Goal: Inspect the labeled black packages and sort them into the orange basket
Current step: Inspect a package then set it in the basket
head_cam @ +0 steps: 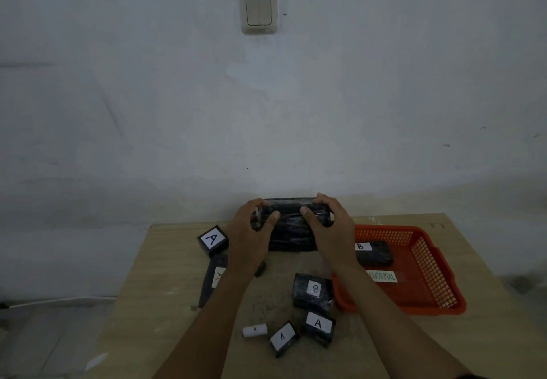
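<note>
Both hands hold one big black package (291, 230) up off the table (165, 260), near the wall (266, 112). The left hand (251, 236) grips its left end, with the thumb on the near side and the fingers curled over the top. The right hand (328, 227) grips its right end the same way. The package is wrapped in shiny clear film. No label shows on the side I can see.

The orange basket (426, 263) sits on the table to the right, just beside the right arm. Inside it lies a black package with a B label (373, 252), near the back left corner. A white tag (381, 276) with green writing also lies in the basket, closer to me.

More black packages lie on the table. One with an A label (213, 240) sits tilted just left of the left hand. A long thin one (213, 281) lies below it, partly under the left arm. Between the two arms sits one with a B label (313, 291), touching the basket's near left corner. Right in front of it is one with an A label (318, 326), and beside that another small one marked A (282, 338). A little white roll (255, 330) lies just left of that one.

A light switch (258, 10) is high on the wall.
</note>
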